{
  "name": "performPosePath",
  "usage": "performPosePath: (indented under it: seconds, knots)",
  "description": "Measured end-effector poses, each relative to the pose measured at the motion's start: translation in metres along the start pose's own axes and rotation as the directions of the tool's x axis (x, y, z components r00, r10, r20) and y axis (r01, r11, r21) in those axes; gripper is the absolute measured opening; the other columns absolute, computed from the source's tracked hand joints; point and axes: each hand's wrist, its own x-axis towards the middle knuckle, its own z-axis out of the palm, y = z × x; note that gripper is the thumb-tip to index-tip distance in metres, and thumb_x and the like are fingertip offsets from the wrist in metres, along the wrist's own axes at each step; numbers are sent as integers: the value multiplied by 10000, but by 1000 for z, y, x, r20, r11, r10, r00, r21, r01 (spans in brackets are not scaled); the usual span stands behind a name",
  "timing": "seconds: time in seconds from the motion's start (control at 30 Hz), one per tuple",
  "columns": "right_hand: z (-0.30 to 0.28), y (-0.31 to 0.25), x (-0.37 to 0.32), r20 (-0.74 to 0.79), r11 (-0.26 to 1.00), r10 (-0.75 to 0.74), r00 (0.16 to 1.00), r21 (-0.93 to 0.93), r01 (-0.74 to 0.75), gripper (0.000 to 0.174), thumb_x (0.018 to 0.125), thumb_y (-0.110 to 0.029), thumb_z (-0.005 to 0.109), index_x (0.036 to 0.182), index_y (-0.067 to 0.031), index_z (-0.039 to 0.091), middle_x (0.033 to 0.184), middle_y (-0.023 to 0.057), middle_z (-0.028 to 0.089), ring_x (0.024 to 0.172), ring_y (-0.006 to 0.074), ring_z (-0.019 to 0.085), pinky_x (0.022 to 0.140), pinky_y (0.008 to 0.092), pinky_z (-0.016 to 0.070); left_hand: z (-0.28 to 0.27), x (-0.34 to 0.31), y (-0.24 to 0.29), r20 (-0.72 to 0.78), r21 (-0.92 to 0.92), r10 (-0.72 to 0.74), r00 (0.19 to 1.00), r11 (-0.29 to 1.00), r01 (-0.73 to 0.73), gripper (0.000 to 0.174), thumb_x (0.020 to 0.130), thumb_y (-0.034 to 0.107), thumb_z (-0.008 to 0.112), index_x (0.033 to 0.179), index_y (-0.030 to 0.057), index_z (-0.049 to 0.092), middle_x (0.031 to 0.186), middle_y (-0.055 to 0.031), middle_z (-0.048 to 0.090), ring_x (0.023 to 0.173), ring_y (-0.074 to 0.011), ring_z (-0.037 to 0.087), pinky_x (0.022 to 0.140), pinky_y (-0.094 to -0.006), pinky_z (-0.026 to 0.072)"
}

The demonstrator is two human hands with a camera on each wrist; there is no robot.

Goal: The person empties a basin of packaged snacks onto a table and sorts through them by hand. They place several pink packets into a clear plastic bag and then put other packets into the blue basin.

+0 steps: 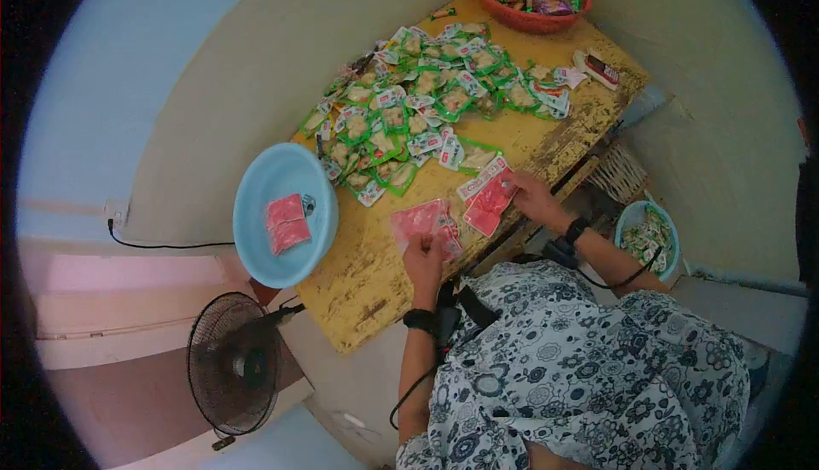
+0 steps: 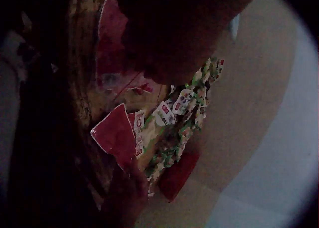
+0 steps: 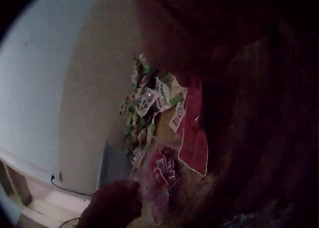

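My left hand (image 1: 424,258) is at the near edge of the table, its curled fingers pinching a pink see-through plastic bag (image 1: 414,217). To its right, my right hand (image 1: 536,197) pinches the edge of a flat red packet (image 1: 488,208). A white-lettered strip shows along the red packet's far side. In the right wrist view, small red-and-white pieces (image 3: 167,165) show at the pink bag beside the left hand (image 3: 112,205). Just beyond both hands lies a heap of green-and-white snack packets (image 1: 409,112). Both wrist views are dark.
A light-blue basin (image 1: 243,214) with pink packs stands at the table's left end. At the far end are a red basket (image 1: 529,22) of wrapped sweets and a red-and-white object (image 1: 597,69). A black fan (image 1: 230,363) stands left; a small blue-rimmed basket (image 1: 674,252) of packets sits below right.
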Motion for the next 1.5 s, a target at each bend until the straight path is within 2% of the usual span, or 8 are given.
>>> performPosePath:
  seconds: [0.1, 0.37, 0.47, 0.57, 0.63, 1.07, 1.27, 1.5]
  knots:
    - [4, 22, -10, -53, 996, 54, 997, 70, -50, 374, 879, 66, 595, 1247, 0, 579, 1168, 91, 609, 1046, 168, 608, 895, 302, 505, 3, 1, -6, -56, 38, 83, 995, 996, -81, 152, 868, 142, 704, 850, 17, 619, 665, -66, 634, 611, -158, 622, 566, -319, 499]
    - [6, 14, -12, -242, 932, 245, 939, 325, -159, 204, 867, -58, 700, 1047, -8, 617, 1059, 82, 638, 980, 158, 625, 822, 298, 526, 0, 2, -8, -13, 9, 113, 994, 994, -113, 164, 851, 161, 695, 871, 9, 635, 719, -115, 672, 668, -197, 661, 630, -336, 512]
    - [-13, 11, -9, 72, 873, 405, 912, 267, -409, 222, 846, -88, 732, 1037, -25, 637, 965, 50, 659, 909, 140, 639, 768, 288, 537, -1, 6, -16, 1, 9, 115, 993, 993, -115, 154, 842, 148, 694, 874, 10, 634, 721, -116, 672, 674, -193, 661, 637, -336, 513]
    - [-26, -21, -11, 164, 828, 498, 852, 204, -523, 218, 840, -68, 733, 1035, -28, 645, 897, 34, 664, 842, 125, 646, 718, 282, 542, -1, 6, -21, 12, 4, 122, 993, 993, -122, 140, 857, 135, 693, 882, 8, 640, 725, -83, 662, 655, -153, 637, 604, -310, 507]
    - [-27, -16, -12, 151, 746, 539, 829, 372, -553, 212, 848, -76, 730, 1038, -32, 649, 909, 36, 666, 830, 124, 649, 707, 283, 542, -3, 3, -15, 12, 0, 123, 992, 992, -123, 134, 865, 128, 693, 878, 5, 643, 717, -68, 655, 643, -133, 626, 583, -296, 502]
    - [28, -35, 4, -5, 825, 455, 890, 379, -420, 205, 802, -121, 788, 920, -28, 647, 904, 50, 647, 791, 145, 643, 655, 321, 577, 0, 7, 2, 29, -3, 135, 990, 991, -135, 194, 845, 169, 714, 839, -6, 628, 687, -62, 635, 602, -138, 601, 560, -300, 479]
    - [44, -37, 16, 84, 666, 584, 807, 518, -536, 212, 801, -136, 801, 890, -33, 638, 868, 53, 632, 772, 154, 649, 616, 303, 583, -8, 5, 36, 63, 38, 161, 985, 986, -164, 177, 813, 134, 721, 876, -6, 633, 701, -99, 646, 640, -184, 634, 619, -322, 514]
    - [30, -31, 14, 192, 544, 528, 827, 672, -503, 170, 832, -141, 769, 922, -45, 661, 897, 44, 650, 809, 162, 658, 700, 323, 599, -14, 10, 24, 101, 1, 130, 986, 991, -131, 131, 824, 116, 686, 812, 23, 593, 687, -38, 563, 636, -142, 567, 595, -304, 474]
